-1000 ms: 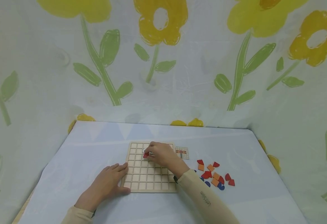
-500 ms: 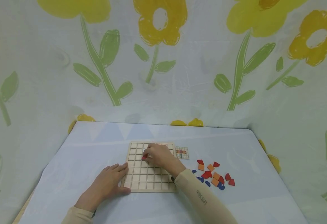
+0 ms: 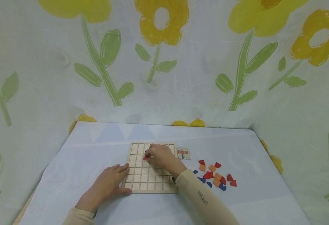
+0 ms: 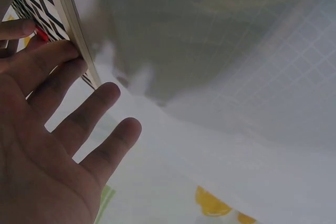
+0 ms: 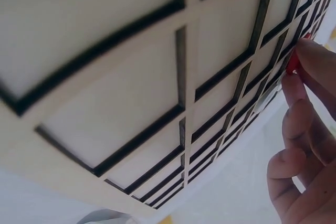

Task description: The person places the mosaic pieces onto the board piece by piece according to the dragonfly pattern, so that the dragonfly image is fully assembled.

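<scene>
A wooden grid board (image 3: 150, 192) lies flat on the table. My left hand (image 3: 111, 181) rests at its left edge, fingers mostly straight and thumb at the near corner; the left wrist view shows fingertips (image 4: 73, 51) against the board's side. Over the upper middle cells, my right hand (image 3: 164, 157) pinches a small red piece (image 3: 145, 158) between thumb and finger. In the right wrist view the red piece (image 5: 293, 63) meets the grid, but I cannot tell if it is seated. A white piece (image 3: 145, 151) sits just beyond, partly covered by the right hand.
A small pattern card (image 3: 183, 153) lies against the board's right side. Farther right are scattered loose pieces: red quarter circles (image 3: 229, 177), orange squares (image 3: 202, 167) and blue rounded ones (image 3: 209, 184). A flowered curtain (image 3: 164, 103) stands behind the table (image 3: 105, 137).
My right hand has shifted slightly toward me and left with the red piece, then stayed nearly still over the same cells. The left hand has not moved.
</scene>
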Demonstrator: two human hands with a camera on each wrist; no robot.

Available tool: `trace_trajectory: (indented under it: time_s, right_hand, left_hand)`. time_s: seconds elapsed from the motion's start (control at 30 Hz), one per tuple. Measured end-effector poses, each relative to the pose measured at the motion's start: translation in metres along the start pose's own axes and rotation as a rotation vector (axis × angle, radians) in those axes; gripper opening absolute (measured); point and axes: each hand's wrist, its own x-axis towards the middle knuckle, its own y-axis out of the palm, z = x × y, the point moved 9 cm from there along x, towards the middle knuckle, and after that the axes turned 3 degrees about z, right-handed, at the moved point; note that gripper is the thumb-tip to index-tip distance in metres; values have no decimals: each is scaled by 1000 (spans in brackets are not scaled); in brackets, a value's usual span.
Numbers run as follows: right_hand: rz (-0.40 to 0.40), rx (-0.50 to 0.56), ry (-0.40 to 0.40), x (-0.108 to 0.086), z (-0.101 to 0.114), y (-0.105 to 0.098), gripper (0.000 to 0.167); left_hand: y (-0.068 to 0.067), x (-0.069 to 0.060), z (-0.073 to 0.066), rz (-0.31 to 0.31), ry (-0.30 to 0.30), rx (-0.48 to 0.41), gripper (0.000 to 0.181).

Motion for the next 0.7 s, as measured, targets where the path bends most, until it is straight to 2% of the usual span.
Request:
trace_trajectory:
  time_s: [0.43, 0.7]
  right_hand:
    - [57, 18, 25, 1, 1, 2, 16]
    - [40, 21, 27, 2, 1, 2, 14]
  left_hand:
    - [-1, 0, -1, -16, 14, 5, 89]
    - [-1, 0, -1, -9, 6, 9, 90]
